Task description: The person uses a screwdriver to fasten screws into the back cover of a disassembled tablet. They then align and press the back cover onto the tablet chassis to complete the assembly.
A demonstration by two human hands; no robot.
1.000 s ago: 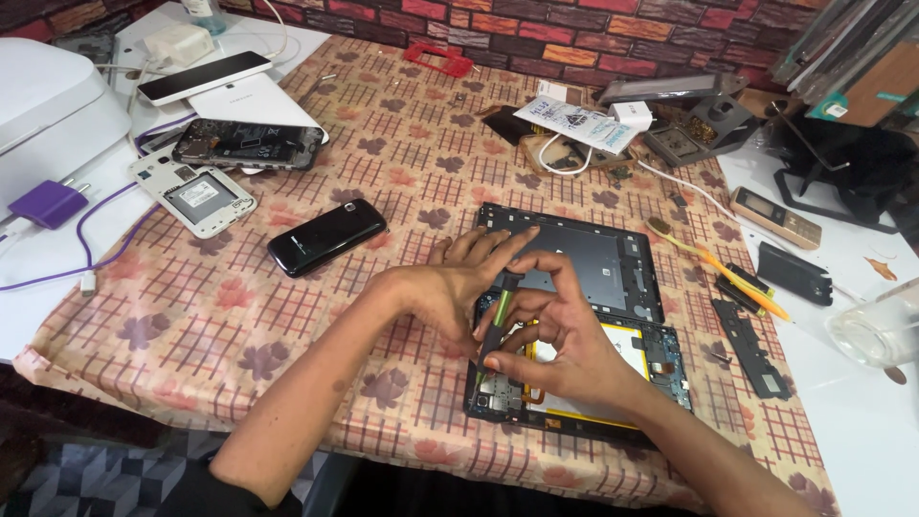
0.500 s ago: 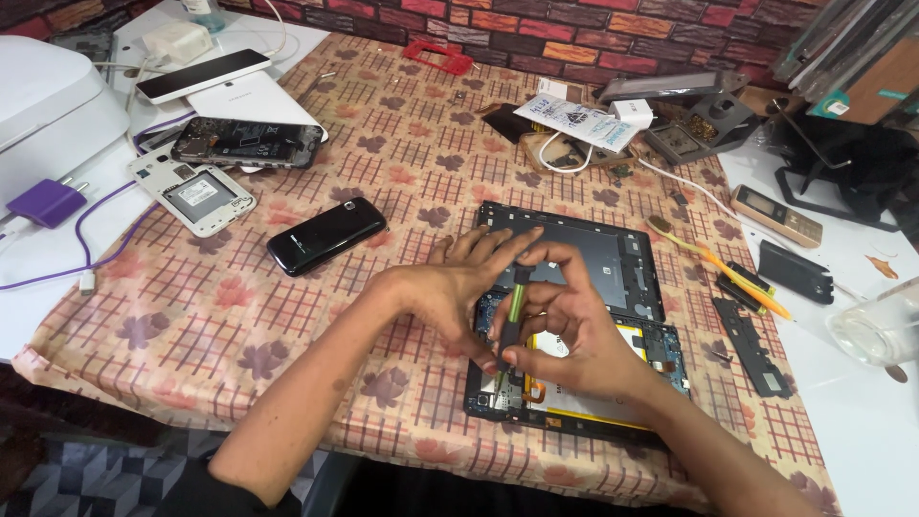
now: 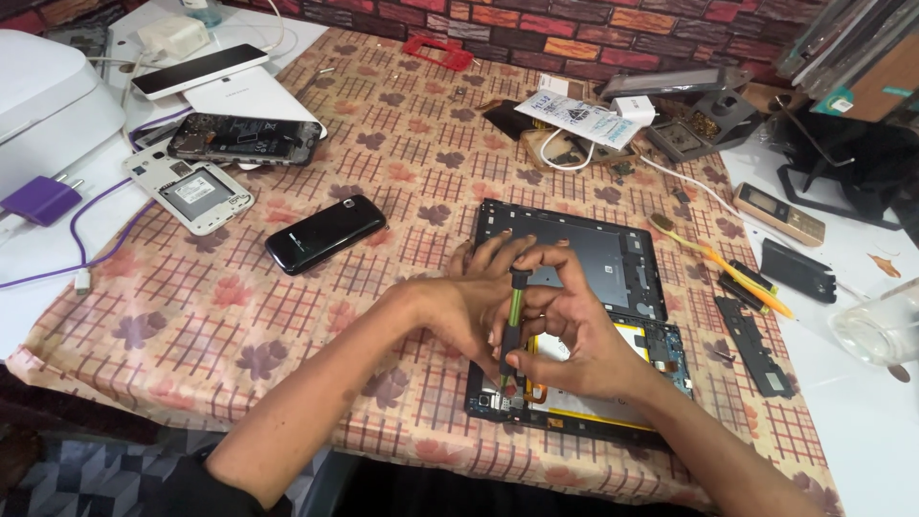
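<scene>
Unscrewing near tablet bottom edge: right hand pinching screwdriver, left hand fingers spread, steadying; next, probably lifting screw.

You face a tabletop under a checked, leaf-patterned cloth in tan and red. At twelve o'clock runs a red brick wall. At seven o'clock, grey patterned floor shows below the edge. Light is even and bright.
</scene>
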